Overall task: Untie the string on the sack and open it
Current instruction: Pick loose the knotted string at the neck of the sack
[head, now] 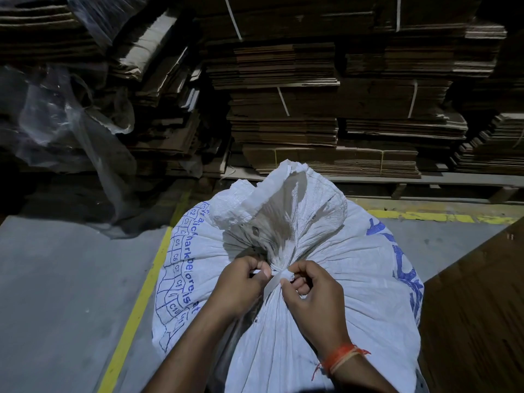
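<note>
both hands point(279, 285) hide the string's knot; sack point(354, 279) base out of frame.

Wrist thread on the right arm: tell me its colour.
Orange-red, with paler strands, on the wrist thread; it shows best in the head view, the only one.
</note>
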Demonstrator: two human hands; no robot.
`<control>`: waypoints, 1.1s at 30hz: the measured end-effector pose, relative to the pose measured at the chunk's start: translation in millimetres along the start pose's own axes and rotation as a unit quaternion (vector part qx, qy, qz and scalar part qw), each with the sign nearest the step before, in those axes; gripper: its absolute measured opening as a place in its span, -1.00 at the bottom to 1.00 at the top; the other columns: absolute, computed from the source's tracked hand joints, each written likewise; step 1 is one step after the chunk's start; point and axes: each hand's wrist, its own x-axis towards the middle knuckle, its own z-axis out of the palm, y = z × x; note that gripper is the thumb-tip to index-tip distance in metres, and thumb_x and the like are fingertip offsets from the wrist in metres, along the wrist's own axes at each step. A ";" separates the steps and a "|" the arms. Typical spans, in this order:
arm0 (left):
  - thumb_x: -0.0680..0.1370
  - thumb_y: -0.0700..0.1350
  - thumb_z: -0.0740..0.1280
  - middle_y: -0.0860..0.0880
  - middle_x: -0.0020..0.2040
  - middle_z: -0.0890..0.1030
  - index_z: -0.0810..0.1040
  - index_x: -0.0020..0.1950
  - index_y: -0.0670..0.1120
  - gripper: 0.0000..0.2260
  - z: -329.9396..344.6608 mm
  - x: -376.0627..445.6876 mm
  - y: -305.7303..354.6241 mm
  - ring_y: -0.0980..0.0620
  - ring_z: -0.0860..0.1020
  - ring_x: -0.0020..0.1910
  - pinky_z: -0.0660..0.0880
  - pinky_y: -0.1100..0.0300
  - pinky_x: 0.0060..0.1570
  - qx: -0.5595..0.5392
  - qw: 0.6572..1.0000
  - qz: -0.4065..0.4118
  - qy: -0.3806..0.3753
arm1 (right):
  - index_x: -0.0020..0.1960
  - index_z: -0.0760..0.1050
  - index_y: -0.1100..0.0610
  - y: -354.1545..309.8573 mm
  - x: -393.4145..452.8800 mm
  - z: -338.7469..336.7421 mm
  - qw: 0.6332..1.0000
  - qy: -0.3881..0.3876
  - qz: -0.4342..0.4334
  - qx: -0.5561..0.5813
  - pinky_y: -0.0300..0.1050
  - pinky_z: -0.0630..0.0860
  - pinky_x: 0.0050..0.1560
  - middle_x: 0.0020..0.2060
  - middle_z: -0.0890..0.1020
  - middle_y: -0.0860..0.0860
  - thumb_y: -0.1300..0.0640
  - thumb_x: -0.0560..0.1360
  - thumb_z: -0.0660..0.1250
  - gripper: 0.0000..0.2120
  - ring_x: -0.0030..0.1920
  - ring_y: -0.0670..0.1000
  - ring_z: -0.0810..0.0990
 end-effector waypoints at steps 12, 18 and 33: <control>0.60 -0.15 0.39 0.14 -0.19 0.64 0.60 -0.19 0.04 -0.82 4.0 3.8 -1.7 0.25 0.51 -0.30 0.38 0.30 -0.26 0.015 1.000 -0.005 0.004 | -0.14 0.61 0.01 3.2 1.9 1.3 1.000 -0.006 0.010 0.024 -0.35 0.49 -0.26 -0.34 0.60 -0.07 0.27 0.40 0.54 -0.80 -0.32 -0.10 0.53; 0.61 -0.13 0.40 0.13 -0.23 0.61 0.61 -0.17 0.01 -0.85 8.8 5.4 -3.9 0.30 0.47 -0.39 0.37 0.30 -0.31 0.009 1.000 -0.008 -0.003 | -0.14 0.61 0.00 2.7 0.7 -0.7 0.999 -0.012 0.010 0.027 -0.33 0.50 -0.25 -0.35 0.59 -0.06 0.25 0.41 0.53 -0.81 -0.33 -0.11 0.52; 0.44 0.01 0.43 0.13 -0.26 0.72 0.71 -0.18 -0.01 -0.88 -8.2 -2.7 -0.8 0.21 0.62 -0.29 0.49 0.21 -0.18 0.014 1.000 -0.002 -0.006 | -0.13 0.62 0.01 0.7 1.3 -3.1 0.998 -0.030 0.026 0.047 -0.30 0.50 -0.24 -0.35 0.56 -0.07 0.24 0.42 0.53 -0.84 -0.33 -0.11 0.49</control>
